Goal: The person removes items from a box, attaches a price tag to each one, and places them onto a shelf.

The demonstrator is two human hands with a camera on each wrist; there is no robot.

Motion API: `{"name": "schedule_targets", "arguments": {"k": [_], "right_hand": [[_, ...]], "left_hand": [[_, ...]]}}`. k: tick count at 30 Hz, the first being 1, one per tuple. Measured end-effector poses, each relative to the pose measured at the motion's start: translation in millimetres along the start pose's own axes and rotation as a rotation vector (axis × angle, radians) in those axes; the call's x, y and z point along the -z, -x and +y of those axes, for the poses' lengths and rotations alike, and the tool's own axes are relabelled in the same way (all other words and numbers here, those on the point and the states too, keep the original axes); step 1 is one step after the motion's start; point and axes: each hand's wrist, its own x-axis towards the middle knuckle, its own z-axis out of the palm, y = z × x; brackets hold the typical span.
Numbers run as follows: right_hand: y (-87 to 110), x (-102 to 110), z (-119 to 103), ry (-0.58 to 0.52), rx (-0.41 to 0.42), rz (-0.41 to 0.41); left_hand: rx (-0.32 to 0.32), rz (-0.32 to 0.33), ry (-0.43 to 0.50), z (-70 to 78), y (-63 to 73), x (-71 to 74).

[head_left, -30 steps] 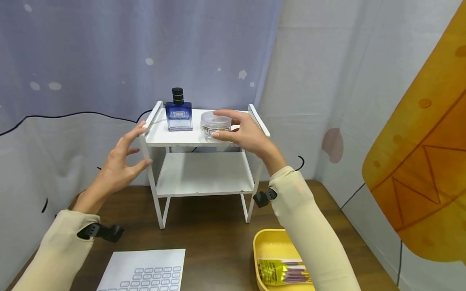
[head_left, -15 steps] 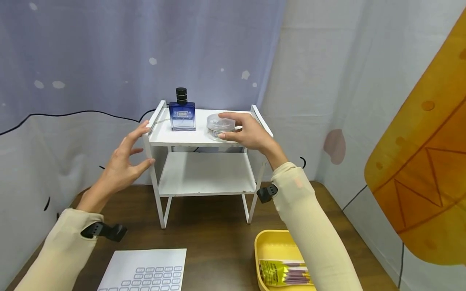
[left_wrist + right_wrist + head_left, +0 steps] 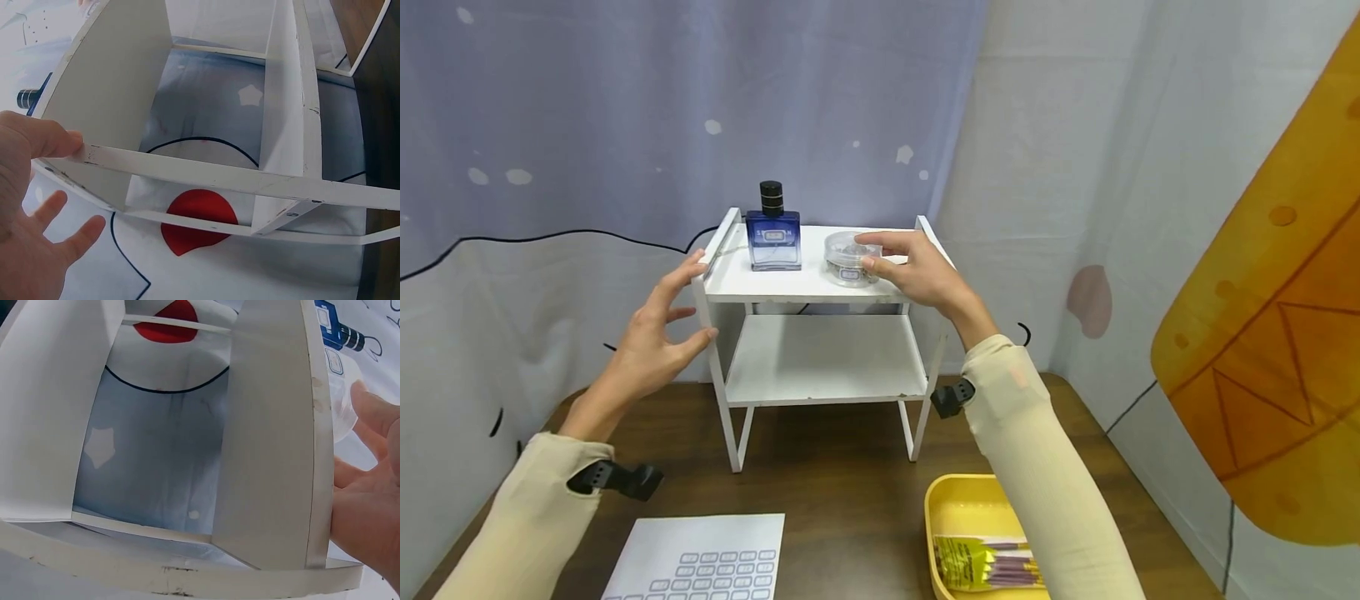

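Note:
A clear round jar [image 3: 842,260] with a lid and a small label stands on the top shelf of a white two-tier rack [image 3: 826,354]. My right hand [image 3: 925,271] holds the jar from its right side, thumb at the front and a finger over the lid's edge. In the right wrist view, the thumb meets the jar [image 3: 340,406]; the other fingers are partly hidden. To the jar's left stands a blue perfume bottle [image 3: 773,240] with a black cap. My left hand [image 3: 651,333] touches the rack's left upper rail with an extended finger, its thumb spread apart.
A yellow tray [image 3: 934,533] containing a packet of purple sticks [image 3: 988,565] sits at the front right. White paper [image 3: 700,533] printed with label shapes lies at the front left. Curtains hang behind the rack, with a black cable [image 3: 580,231] along the back left.
The jar has shifted slightly right on the shelf and turned, bringing its label round towards the front. My right thumb has moved right with it. The left hand stays at the rail.

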Motion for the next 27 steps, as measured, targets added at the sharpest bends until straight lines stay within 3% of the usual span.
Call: {"name": "schedule_targets", "arguments": {"k": [18, 27], "right_hand": [[-18.9, 0, 5, 0.122, -0.026, 0.013], [-21.4, 4, 8, 0.096, -0.059, -0.02]], "left_hand": [[0.006, -0.008, 0.016, -2.5, -1.2, -3.0], [0.002, -0.009, 0.026, -2.4, -1.9, -7.0]]}}
